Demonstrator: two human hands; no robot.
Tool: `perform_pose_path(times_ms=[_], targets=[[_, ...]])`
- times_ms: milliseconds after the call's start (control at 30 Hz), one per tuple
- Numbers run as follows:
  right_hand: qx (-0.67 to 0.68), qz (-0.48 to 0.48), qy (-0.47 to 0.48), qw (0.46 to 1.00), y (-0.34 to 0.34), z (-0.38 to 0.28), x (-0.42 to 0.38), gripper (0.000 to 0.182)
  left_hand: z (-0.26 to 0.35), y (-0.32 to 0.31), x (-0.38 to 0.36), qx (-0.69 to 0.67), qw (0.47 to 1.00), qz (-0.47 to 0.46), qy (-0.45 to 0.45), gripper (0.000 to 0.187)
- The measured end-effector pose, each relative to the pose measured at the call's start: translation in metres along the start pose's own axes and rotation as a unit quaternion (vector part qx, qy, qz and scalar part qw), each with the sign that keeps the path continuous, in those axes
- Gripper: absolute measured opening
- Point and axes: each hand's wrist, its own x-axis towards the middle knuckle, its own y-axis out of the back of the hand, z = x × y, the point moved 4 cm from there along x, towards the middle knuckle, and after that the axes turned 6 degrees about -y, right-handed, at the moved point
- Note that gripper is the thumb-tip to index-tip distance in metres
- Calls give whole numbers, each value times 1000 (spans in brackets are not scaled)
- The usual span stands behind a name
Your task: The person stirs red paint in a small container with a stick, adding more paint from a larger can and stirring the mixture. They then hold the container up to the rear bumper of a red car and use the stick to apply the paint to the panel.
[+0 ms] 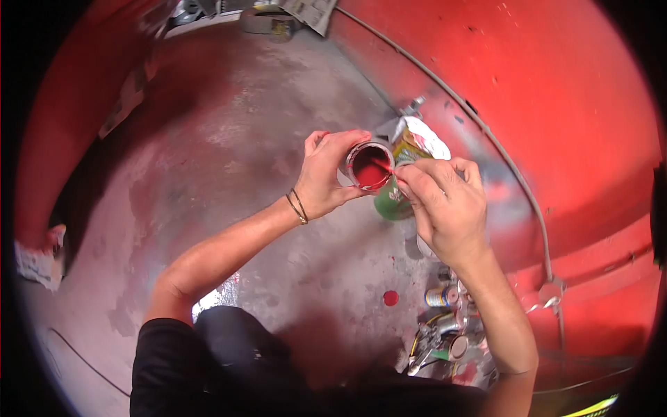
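Note:
My left hand (325, 174) grips a small open tin of red paint (368, 167) by its side, held up over the concrete floor. My right hand (445, 198) pinches a thin red-coated stick (383, 167) whose tip sits inside the tin. Just behind the tin stands a green can (392, 203), with a yellow-labelled container (410, 149) beside it. My left wrist wears thin bracelets.
A large red-painted metal body (556, 104) with a thin pipe (500, 153) fills the right side. Small cans, lids and tools (445, 326) lie on the floor at lower right, with a red lid (390, 298) nearby. Newspaper (316, 10) lies at the top.

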Motion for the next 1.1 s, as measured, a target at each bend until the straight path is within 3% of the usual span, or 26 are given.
perform_pose_path(times_ms=[100,133,233,367,400,533,633,667,767,867,967,1100], targets=[[110,-67,-94,987,-33,-60,3,20,-24,53,-44,-21,996,-83,24,97],[139,-72,-131,979,0,36,-51,18,-1,-44,-3,-27,991,-129,36,96],[155,-122,-181,963,-24,31,-87,17,-11,-52,-43,-63,971,-218,71,95],[95,-139,-129,977,-45,53,-154,21,6,-103,-100,-73,937,-311,143,93],[80,-139,-106,981,-55,61,-176,22,8,-121,-117,-77,932,-309,174,95],[203,-181,-204,941,-89,79,-231,17,14,-173,-173,-52,920,-296,253,101],[312,-146,-300,890,-114,92,-257,14,24,-193,-206,-54,914,-260,308,104],[264,-126,-290,911,-118,94,-265,12,25,-200,-220,-60,901,-252,349,106],[214,-197,-223,930,-130,92,-286,13,24,-222,-250,-39,903,-213,370,108],[330,-206,-292,874,-154,96,-309,12,22,-242,-273,-31,890,-225,396,110],[211,-192,-243,927,-161,97,-329,12,18,-257,-290,6,884,-253,392,111],[298,-217,-341,865,-181,91,-366,14,0,-282,-304,69,874,-337,343,114]])
